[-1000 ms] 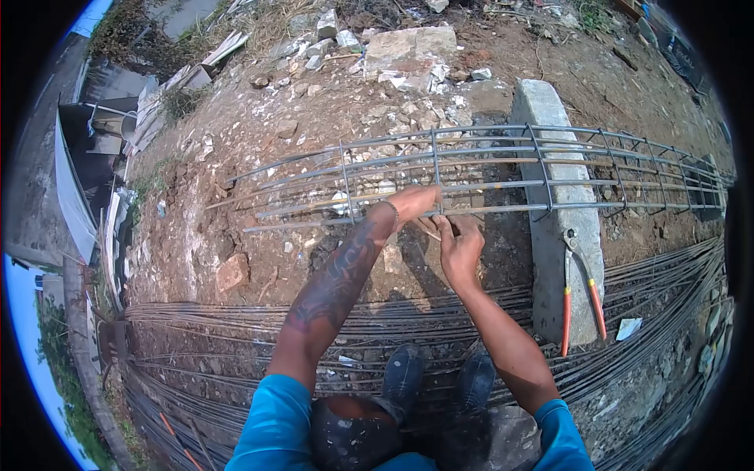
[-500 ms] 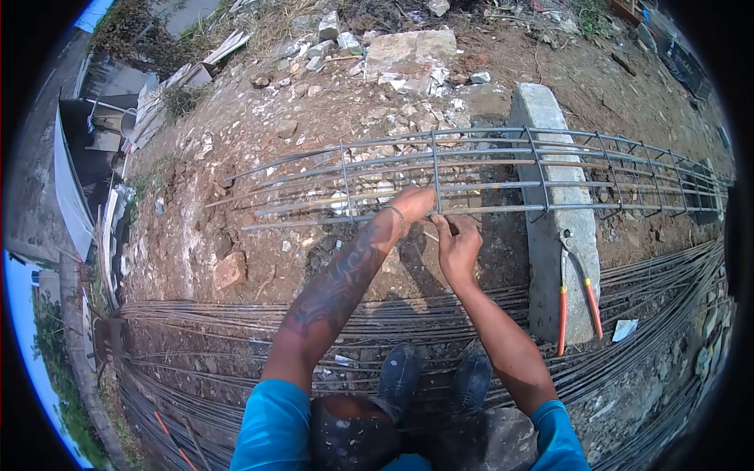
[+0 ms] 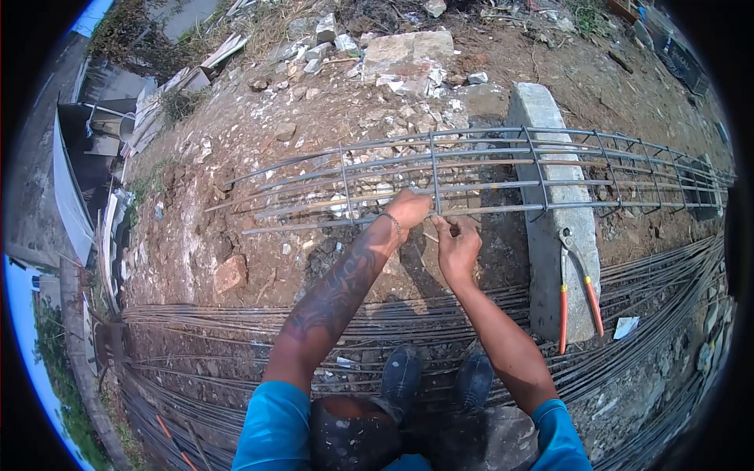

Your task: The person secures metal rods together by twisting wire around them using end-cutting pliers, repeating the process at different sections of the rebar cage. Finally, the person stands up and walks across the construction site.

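A rebar cage [image 3: 487, 187] of long steel bars and square stirrups [image 3: 433, 161] stretches across the view in front of me. My left hand [image 3: 410, 209] is closed at the cage's near lower bar, beside a stirrup; its fingertips are partly hidden. Just right of it, my right hand [image 3: 459, 245] is pinched close under the same bar. Whatever lies between the fingers is too small to make out. To the right, pincers [image 3: 564, 290] with red and yellow handles lean on a concrete block [image 3: 559, 267], which bears the cage.
Bundles of long thin bars [image 3: 236, 318] lie on the ground around my boots [image 3: 401, 373]. Rubble, a reddish stone [image 3: 231, 274] and a flat slab [image 3: 408, 47] lie about. A second support [image 3: 703, 188] stands under the cage's far right end.
My left hand has shifted slightly left and down along the bar. My right hand stays pinched at nearly the same spot. The cage and pincers look unmoved.
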A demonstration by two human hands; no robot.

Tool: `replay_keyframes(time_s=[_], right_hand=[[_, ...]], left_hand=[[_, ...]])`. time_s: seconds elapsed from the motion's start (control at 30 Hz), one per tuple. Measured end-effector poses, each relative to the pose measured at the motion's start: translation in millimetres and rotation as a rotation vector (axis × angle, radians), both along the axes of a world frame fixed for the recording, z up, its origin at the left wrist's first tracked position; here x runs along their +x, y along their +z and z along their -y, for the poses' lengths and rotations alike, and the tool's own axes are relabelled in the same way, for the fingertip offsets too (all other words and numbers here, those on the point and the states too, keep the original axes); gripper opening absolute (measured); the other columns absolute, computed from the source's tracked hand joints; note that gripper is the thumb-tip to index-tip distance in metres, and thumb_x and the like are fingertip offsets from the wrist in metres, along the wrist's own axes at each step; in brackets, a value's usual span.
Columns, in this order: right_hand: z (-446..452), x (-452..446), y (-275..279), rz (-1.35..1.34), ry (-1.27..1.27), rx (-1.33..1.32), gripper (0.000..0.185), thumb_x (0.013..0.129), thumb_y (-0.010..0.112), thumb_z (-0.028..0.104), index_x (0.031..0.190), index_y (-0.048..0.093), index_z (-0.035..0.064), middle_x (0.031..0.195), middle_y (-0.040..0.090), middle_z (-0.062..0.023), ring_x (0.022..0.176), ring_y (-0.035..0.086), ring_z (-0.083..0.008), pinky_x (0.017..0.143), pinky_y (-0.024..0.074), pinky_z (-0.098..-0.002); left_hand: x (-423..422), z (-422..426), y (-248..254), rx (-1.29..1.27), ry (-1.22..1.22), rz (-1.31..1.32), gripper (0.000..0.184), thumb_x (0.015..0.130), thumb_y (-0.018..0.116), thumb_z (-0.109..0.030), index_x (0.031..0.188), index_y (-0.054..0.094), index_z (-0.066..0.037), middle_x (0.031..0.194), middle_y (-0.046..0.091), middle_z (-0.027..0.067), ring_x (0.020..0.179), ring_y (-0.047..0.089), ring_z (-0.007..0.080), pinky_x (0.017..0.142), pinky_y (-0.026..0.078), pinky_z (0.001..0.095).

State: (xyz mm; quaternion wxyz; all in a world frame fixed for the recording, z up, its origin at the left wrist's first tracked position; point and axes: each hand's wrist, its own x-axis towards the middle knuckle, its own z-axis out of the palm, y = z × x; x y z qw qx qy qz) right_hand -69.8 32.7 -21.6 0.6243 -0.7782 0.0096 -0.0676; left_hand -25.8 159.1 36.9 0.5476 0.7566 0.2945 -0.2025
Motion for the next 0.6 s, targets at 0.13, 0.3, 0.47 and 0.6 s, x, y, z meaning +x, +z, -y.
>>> replay_keyframes(time_s=[0.13,0.3,0.47,0.6], right_hand=[[-0.6,1.4,-8.3,0.030,-0.024,-0.058,0.028,0.081,0.074,0.022,0.085,0.067,-0.0045,0.072,0.062,-0.0124,0.063,0.055,-0.0188,0.061,0.0451,-0.0326],[0.9,-0.2,6.7,-0.073,0.002,-0.014,0.019,0.081,0.071,0.016,0.084,0.069,-0.0025,0.080,0.064,-0.0187,0.075,0.061,-0.0310,0.069,0.0452,-0.0401],[2.6,-1.2,13.0,-0.119,-0.018,0.001,0.019,0.080,0.072,0.016,0.083,0.069,-0.0023,0.077,0.065,-0.0170,0.069,0.061,-0.0262,0.065,0.0458,-0.0374],[2.1,0.5,10.0,-0.151,-0.012,0.042,0.021,0.078,0.074,0.018,0.082,0.069,-0.0021,0.070,0.065,-0.0147,0.063,0.060,-0.0196,0.060,0.0453,-0.0348]], left_hand=[[-3.1,-2.5,-8.8,-0.028,-0.036,0.069,0.023,0.083,0.057,-0.011,0.091,0.068,0.007,0.084,0.066,0.0104,0.076,0.056,0.0158,0.069,0.043,0.0316],[-2.6,-11.4,-35.8,0.086,-0.157,0.062,0.013,0.082,0.056,-0.005,0.084,0.066,0.003,0.085,0.065,0.0070,0.083,0.057,0.0129,0.072,0.045,0.0279],[-32.6,-4.4,-35.0,0.221,-0.194,0.505,0.014,0.083,0.056,-0.008,0.093,0.062,0.000,0.088,0.064,0.0062,0.083,0.060,0.0158,0.075,0.047,0.0283],[-42.6,-4.9,-26.8,0.468,-0.337,0.700,0.017,0.081,0.057,-0.009,0.097,0.062,-0.005,0.094,0.065,0.0101,0.085,0.061,0.0254,0.082,0.044,0.0348]])
